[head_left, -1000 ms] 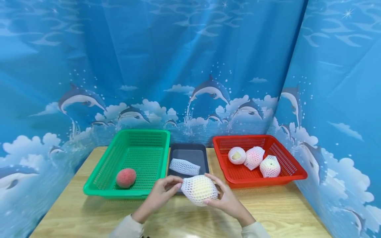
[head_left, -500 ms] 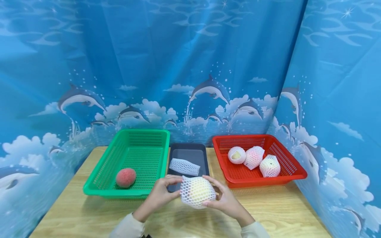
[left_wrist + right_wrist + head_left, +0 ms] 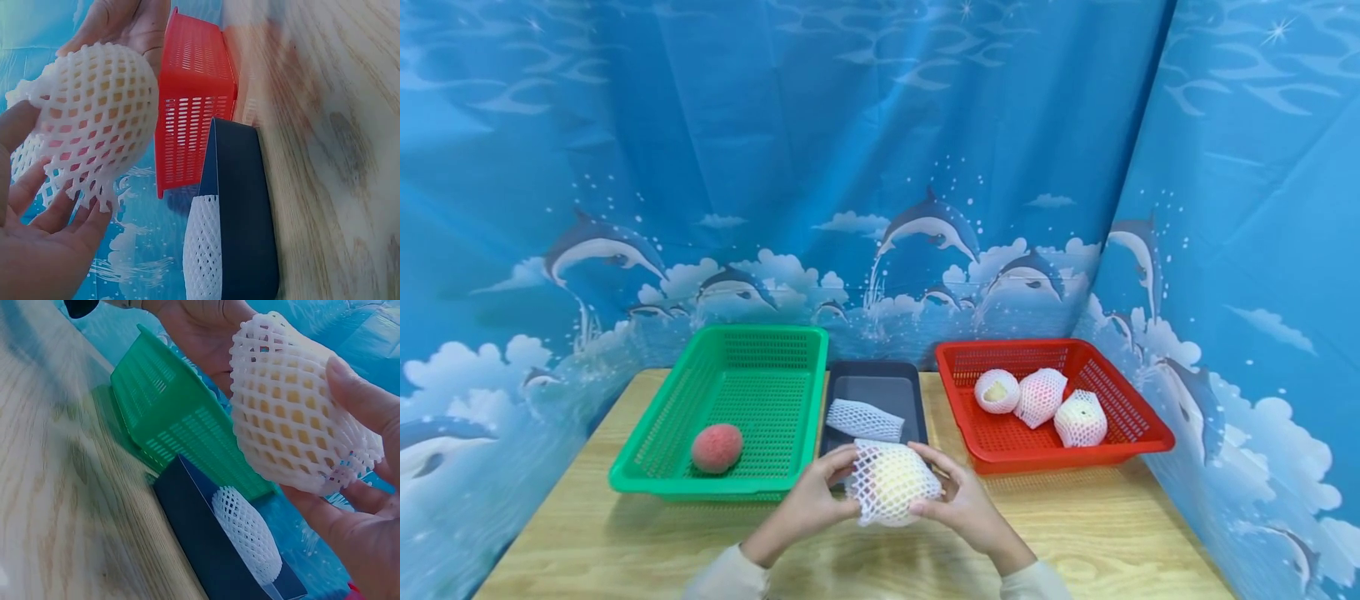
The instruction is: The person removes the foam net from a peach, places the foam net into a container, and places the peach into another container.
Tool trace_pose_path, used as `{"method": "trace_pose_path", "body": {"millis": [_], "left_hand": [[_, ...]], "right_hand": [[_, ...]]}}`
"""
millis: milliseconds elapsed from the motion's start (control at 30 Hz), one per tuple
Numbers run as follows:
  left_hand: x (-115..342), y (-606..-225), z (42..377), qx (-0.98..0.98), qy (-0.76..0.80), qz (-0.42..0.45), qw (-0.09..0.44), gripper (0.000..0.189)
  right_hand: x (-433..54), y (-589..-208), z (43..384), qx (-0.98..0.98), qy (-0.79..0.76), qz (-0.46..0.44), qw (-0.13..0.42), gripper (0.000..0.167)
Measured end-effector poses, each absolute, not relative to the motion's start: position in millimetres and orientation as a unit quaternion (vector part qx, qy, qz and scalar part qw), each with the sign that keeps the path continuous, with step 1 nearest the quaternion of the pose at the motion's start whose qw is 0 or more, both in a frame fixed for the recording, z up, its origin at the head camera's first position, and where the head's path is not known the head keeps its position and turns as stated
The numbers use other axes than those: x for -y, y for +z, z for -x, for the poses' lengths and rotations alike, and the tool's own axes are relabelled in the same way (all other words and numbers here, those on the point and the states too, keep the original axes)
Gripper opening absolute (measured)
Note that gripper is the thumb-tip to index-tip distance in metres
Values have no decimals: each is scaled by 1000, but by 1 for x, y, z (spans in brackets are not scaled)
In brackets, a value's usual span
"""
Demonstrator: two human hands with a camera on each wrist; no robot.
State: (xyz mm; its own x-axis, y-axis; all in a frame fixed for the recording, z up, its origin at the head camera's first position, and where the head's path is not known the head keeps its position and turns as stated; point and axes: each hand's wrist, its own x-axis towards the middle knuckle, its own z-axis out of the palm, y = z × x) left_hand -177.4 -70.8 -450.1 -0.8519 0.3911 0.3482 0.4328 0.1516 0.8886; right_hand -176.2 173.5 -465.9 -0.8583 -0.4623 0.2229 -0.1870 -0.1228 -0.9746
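A pale yellow and pink peach [image 3: 901,479] sits inside a white foam net [image 3: 75,140], held up over the front of the table. My right hand [image 3: 964,502] grips the peach through the net, thumb in front and fingers behind. At the left end, my left hand [image 3: 815,500] holds the net's loose edge between thumb and spread fingers. In the left wrist view, several fingertips [image 3: 103,209] lie along this ragged edge. Behind both hands, a flat, unfilled foam net [image 3: 867,421] lies in a dark grey tray [image 3: 876,383].
On the left stands a green basket [image 3: 658,433] holding one bare pink peach [image 3: 717,448]. A red basket [image 3: 1000,460] on the right holds three netted fruits, among them a pinkish one [image 3: 1040,398]. The wooden table [image 3: 887,567] ends against a blue dolphin-print curtain [image 3: 820,167].
My left hand has gone from pinching the net's gathered end to spreading its edge wider with thumb and fingers. The peach has shifted slightly left and turned. Baskets and tray are unmoved.
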Motion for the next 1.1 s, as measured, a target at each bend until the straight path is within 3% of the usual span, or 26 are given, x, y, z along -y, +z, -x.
{"method": "trace_pose_path", "body": {"millis": [500, 800, 933, 1100], "left_hand": [[70, -460, 176, 743, -604, 289, -2, 67], [75, -464, 176, 738, -578, 346, 37, 68], [77, -464, 175, 724, -588, 360, 7, 70], [77, -462, 175, 719, -598, 353, -23, 71]], "right_hand": [[-169, -470, 177, -651, -722, 229, 58, 49], [-170, -467, 176, -663, -697, 248, 115, 62], [-171, -466, 175, -650, -689, 285, 146, 61], [-172, -469, 177, -634, -698, 300, 145, 55]]}}
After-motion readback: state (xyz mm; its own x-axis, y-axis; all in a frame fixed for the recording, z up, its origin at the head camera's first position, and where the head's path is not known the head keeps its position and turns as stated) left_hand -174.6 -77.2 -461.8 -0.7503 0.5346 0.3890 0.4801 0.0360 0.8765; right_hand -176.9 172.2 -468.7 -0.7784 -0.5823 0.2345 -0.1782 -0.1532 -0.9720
